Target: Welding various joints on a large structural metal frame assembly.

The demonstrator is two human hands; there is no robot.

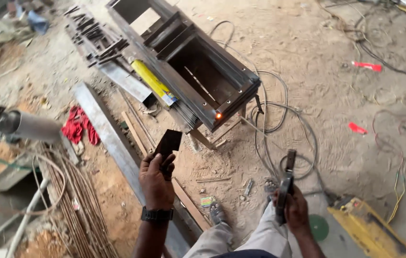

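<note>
we stand over a steel frame, a dark plate in one hand and a welding holder in the other.

our left hand (156, 179) pinches a flat, dark rectangular plate (168, 142) by its lower edge, fingers pressed on its face, holding it tilted above the dusty ground. our right hand (294, 210) is closed around the black handle of an electrode holder (285, 188), its jaw end pointing up. ahead, a boxy frame of dull grey steel sections (212, 81) rests on angle-iron legs, with a small orange glowing spot (219, 115) at its near corner. a yellow packet (153, 81) lies on flat bars beside it, grey cables (279, 124) loop over the sandy floor, and a red rag (79, 125) sits crumpled at left.
</note>
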